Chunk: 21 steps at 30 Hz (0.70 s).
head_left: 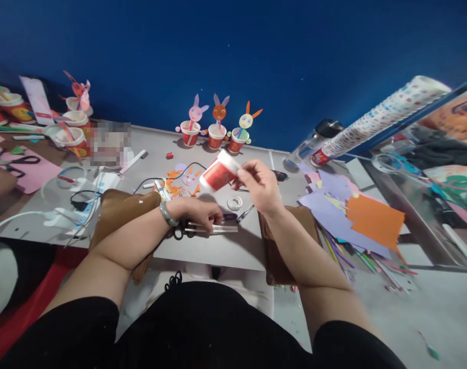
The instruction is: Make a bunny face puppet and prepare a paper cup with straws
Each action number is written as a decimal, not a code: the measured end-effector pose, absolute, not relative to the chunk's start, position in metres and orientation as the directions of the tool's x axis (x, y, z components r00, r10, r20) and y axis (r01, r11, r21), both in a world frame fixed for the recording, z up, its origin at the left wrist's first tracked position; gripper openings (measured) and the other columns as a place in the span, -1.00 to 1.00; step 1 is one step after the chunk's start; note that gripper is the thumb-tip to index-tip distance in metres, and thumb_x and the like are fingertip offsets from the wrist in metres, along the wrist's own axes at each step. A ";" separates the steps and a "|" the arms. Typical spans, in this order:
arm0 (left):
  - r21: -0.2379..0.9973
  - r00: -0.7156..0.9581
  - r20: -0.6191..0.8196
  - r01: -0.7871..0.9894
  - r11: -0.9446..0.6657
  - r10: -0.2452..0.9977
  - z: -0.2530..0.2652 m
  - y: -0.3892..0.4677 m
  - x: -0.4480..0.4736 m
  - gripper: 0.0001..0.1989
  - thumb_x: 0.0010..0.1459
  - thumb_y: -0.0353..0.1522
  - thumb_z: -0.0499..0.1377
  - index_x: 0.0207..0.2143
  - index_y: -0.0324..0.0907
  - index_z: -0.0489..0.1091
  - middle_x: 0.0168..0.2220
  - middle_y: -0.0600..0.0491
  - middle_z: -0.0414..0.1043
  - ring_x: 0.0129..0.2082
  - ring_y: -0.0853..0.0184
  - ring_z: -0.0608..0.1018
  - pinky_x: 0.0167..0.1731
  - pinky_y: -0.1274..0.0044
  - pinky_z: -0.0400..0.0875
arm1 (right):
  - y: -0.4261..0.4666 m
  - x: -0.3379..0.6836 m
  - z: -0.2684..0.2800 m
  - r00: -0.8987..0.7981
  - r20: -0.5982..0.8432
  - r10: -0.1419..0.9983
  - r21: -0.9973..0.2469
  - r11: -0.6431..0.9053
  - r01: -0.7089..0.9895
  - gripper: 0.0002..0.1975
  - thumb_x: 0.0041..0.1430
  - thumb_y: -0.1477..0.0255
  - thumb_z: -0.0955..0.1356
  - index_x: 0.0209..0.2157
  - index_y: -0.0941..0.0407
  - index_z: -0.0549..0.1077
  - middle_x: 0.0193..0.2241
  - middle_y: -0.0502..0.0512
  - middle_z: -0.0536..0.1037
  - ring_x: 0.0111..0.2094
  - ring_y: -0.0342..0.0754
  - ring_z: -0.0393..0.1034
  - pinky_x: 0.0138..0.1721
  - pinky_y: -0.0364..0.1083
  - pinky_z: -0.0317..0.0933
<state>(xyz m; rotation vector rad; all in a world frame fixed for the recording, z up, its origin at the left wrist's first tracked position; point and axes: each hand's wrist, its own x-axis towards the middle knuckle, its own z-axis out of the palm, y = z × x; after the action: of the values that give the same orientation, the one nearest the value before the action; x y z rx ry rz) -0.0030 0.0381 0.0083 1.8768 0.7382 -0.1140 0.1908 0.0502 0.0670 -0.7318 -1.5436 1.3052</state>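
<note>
Head view: your right hand (261, 185) has its fingers closed on one end of a red-and-white paper cup (218, 173), which is tilted and slightly blurred over the grey-white worktop (214, 252). Your left hand (206, 214) rests lower down, its fingers bent over some thin white sticks (226, 229) — you cannot tell here whether they grip them. Black-handled scissors (178, 232) lie just beside that hand, and a small round white roll of tape (234, 203) lies between your hands and the cup. Along the blue wall (233, 51) stand three red-and-white paper cups with rabbit figures — one pink-headed (195, 113), one orange-headed (219, 112), one yellow-headed (246, 121).
</note>
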 end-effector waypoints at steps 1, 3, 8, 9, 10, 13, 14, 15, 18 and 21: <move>0.777 0.795 -0.435 0.568 -0.271 0.423 0.011 0.038 -0.003 -0.69 -0.07 -0.37 0.36 -0.20 -0.17 0.56 -0.48 0.14 0.48 -0.51 0.41 0.43 -0.51 0.56 0.23 | 0.058 0.192 0.061 -0.241 0.270 0.932 -0.957 0.232 -0.174 -0.65 0.13 0.13 0.51 -0.32 0.04 0.37 -0.57 -0.14 0.48 -0.56 -0.20 0.43 -0.48 -0.17 0.32; 0.725 0.778 -0.483 0.612 -0.316 0.401 0.015 0.038 -0.002 -0.63 -0.05 -0.37 0.35 -0.13 -0.19 0.53 -0.44 0.13 0.48 -0.49 0.42 0.44 -0.49 0.55 0.25 | 0.071 0.193 0.049 -0.149 0.184 0.972 -0.954 0.140 -0.265 -0.56 0.01 0.10 0.56 -0.36 0.04 0.33 -0.60 -0.19 0.45 -0.61 -0.23 0.38 -0.56 -0.21 0.26; 0.698 0.784 -0.483 0.614 -0.368 0.391 0.016 0.039 -0.002 -0.63 -0.04 -0.38 0.34 -0.12 -0.21 0.52 -0.43 0.12 0.46 -0.49 0.39 0.44 -0.48 0.52 0.28 | 0.083 0.195 0.028 -0.184 0.049 0.982 -0.934 -0.020 -0.356 -0.50 -0.11 0.12 0.59 -0.37 0.04 0.29 -0.58 -0.24 0.42 -0.70 -0.29 0.27 -0.67 -0.24 0.11; 0.700 0.784 -0.480 0.612 -0.367 0.392 0.016 0.039 -0.002 -0.64 -0.04 -0.38 0.34 -0.13 -0.21 0.53 -0.43 0.12 0.46 -0.48 0.39 0.44 -0.47 0.51 0.28 | 0.083 0.195 0.026 -0.184 0.041 0.982 -0.930 -0.030 -0.368 -0.50 -0.12 0.13 0.59 -0.37 0.04 0.28 -0.58 -0.24 0.42 -0.70 -0.30 0.25 -0.67 -0.25 0.10; 0.702 0.783 -0.482 0.614 -0.362 0.392 0.017 0.038 -0.002 -0.66 -0.05 -0.39 0.35 -0.15 -0.21 0.53 -0.43 0.11 0.47 -0.48 0.39 0.45 -0.46 0.51 0.29 | 0.083 0.195 0.023 -0.189 0.033 0.981 -0.927 -0.041 -0.373 -0.49 -0.13 0.13 0.59 -0.37 0.04 0.28 -0.58 -0.25 0.41 -0.71 -0.30 0.24 -0.67 -0.25 0.08; 0.697 0.762 -0.497 0.635 -0.333 0.415 0.019 0.038 -0.004 -0.66 -0.10 -0.36 0.39 -0.20 -0.22 0.54 -0.41 0.10 0.49 -0.45 0.38 0.46 -0.43 0.51 0.31 | 0.082 0.198 0.019 -0.211 0.015 0.977 -0.932 -0.063 -0.357 -0.49 -0.12 0.12 0.59 -0.36 0.04 0.28 -0.59 -0.23 0.41 -0.71 -0.30 0.24 -0.68 -0.25 0.04; 0.700 0.755 -0.493 0.639 -0.318 0.432 0.020 0.038 -0.004 -0.65 -0.11 -0.33 0.41 -0.21 -0.21 0.55 -0.40 0.09 0.50 -0.44 0.37 0.47 -0.41 0.51 0.32 | 0.083 0.200 0.018 -0.217 0.019 0.976 -0.937 -0.058 -0.346 -0.50 -0.10 0.12 0.58 -0.36 0.04 0.29 -0.59 -0.22 0.42 -0.70 -0.29 0.24 -0.67 -0.25 0.04; 0.710 0.749 -0.478 0.637 -0.300 0.459 0.021 0.038 -0.005 -0.64 -0.12 -0.32 0.41 -0.21 -0.20 0.55 -0.38 0.09 0.52 -0.42 0.36 0.48 -0.40 0.51 0.33 | 0.083 0.202 0.018 -0.219 0.031 0.975 -0.940 -0.046 -0.338 -0.52 -0.08 0.12 0.57 -0.36 0.04 0.29 -0.59 -0.22 0.42 -0.70 -0.29 0.24 -0.67 -0.24 0.04; 0.780 0.713 -0.387 0.591 -0.204 0.585 0.021 0.040 -0.006 -0.73 -0.05 -0.35 0.32 -0.23 -0.20 0.55 -0.35 0.06 0.56 -0.39 0.36 0.51 -0.36 0.51 0.35 | 0.083 0.208 0.020 -0.212 0.084 0.974 -0.941 0.007 -0.338 -0.54 -0.03 0.09 0.54 -0.35 0.03 0.28 -0.62 -0.22 0.38 -0.71 -0.28 0.19 -0.66 -0.22 0.03; 0.874 0.599 -0.273 0.482 -0.067 0.752 0.018 0.044 -0.004 -0.79 -0.04 -0.38 0.26 -0.29 -0.20 0.55 -0.37 0.05 0.56 -0.40 0.37 0.51 -0.36 0.52 0.35 | 0.084 0.212 0.021 -0.216 0.116 0.969 -0.937 0.035 -0.348 -0.54 0.00 0.06 0.52 -0.35 0.02 0.25 -0.66 -0.24 0.32 -0.72 -0.27 0.14 -0.67 -0.21 0.00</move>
<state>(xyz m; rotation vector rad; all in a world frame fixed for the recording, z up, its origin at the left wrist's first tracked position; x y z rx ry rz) -0.0043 0.0442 0.0183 1.7154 1.0235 0.3037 0.2119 0.0843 0.0213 -0.7707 -1.1423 1.4637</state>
